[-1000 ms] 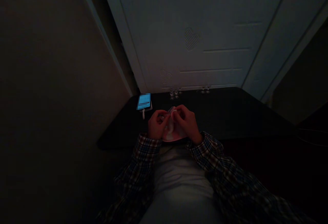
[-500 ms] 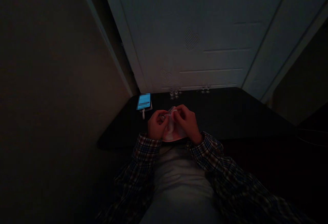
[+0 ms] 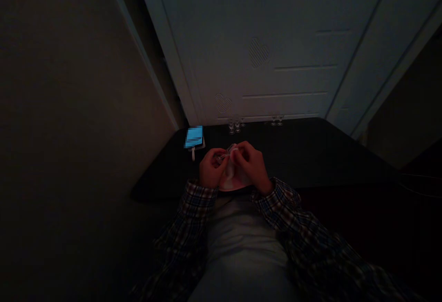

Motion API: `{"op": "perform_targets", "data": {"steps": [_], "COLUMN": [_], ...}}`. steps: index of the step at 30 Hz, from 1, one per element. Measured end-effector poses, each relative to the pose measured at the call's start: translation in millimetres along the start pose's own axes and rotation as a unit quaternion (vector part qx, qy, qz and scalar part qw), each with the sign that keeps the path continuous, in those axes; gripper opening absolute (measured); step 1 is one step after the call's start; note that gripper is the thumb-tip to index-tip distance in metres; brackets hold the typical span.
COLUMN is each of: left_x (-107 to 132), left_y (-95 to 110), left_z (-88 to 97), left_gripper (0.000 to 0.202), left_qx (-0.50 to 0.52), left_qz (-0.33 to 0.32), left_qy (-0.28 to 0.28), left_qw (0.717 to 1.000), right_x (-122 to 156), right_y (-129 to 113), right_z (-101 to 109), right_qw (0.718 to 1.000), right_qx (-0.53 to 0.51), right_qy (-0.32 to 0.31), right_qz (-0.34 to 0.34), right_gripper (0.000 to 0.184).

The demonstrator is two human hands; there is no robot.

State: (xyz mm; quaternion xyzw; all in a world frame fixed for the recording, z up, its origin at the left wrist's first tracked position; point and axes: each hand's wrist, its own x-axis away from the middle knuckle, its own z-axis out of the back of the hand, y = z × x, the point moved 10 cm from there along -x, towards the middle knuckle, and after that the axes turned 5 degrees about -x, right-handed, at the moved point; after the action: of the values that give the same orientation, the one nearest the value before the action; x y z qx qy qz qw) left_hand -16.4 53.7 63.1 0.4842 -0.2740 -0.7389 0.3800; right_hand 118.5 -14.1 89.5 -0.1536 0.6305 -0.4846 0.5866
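Note:
My left hand (image 3: 210, 169) is closed on a small clear stemmed glass (image 3: 222, 156), part of it hidden by the fingers. Bunched against the glass is a pinkish cloth (image 3: 238, 181), pinched in my right hand (image 3: 254, 161), whose fingertips press it at the glass's far end. The cloth's lower part hangs between both hands, over the near side of the black table (image 3: 304, 154). Dim light blurs the fine detail of the glass.
Several small stemmed glasses (image 3: 237, 126) stand at the table's back edge, with a pair of glasses (image 3: 276, 120) farther right. A lit phone (image 3: 194, 137) with a white cable lies at the back left. Behind the table rises a white panelled door (image 3: 293, 26).
The glass has turned slightly in my left fingers. Both hands stay in nearly the same place, still holding the glass and the cloth.

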Motion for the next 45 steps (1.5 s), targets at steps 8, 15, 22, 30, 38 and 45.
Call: {"op": "perform_targets", "data": {"steps": [8,15,22,30,38,45], "left_x": [0.3,0.8,0.8,0.8,0.8,0.3], "left_y": [-2.4,-5.4,-7.5,-5.9,-2.8,1.0], "left_z": [1.2,0.2,0.6,-1.3,0.7,1.7], "left_gripper": [0.019,0.020,0.022,0.020,0.020,0.022], "left_qx": [0.000,0.026,0.017,0.034,0.018,0.032], "left_qz": [0.012,0.026,0.022,0.028,0.022,0.008], "left_qy": [0.007,0.010,0.009,-0.005,0.002,0.004], "left_qw": [1.000,0.999,1.000,0.999,1.000,0.999], "right_x": [-0.1,-0.2,-0.1,-0.2,0.0,0.2], "right_y": [-0.1,2.0,1.3,4.5,0.4,1.1], "right_z": [-0.5,-0.3,1.3,1.8,0.6,0.7], "right_qw": [1.000,1.000,1.000,1.000,1.000,1.000], "right_qx": [0.007,0.013,0.009,0.003,0.006,0.010], "right_qy": [-0.005,-0.004,0.005,0.006,0.000,0.001], "right_qz": [-0.006,-0.016,-0.008,-0.021,-0.015,-0.018], "right_gripper": [0.016,0.016,0.016,0.017,0.016,0.017]}}
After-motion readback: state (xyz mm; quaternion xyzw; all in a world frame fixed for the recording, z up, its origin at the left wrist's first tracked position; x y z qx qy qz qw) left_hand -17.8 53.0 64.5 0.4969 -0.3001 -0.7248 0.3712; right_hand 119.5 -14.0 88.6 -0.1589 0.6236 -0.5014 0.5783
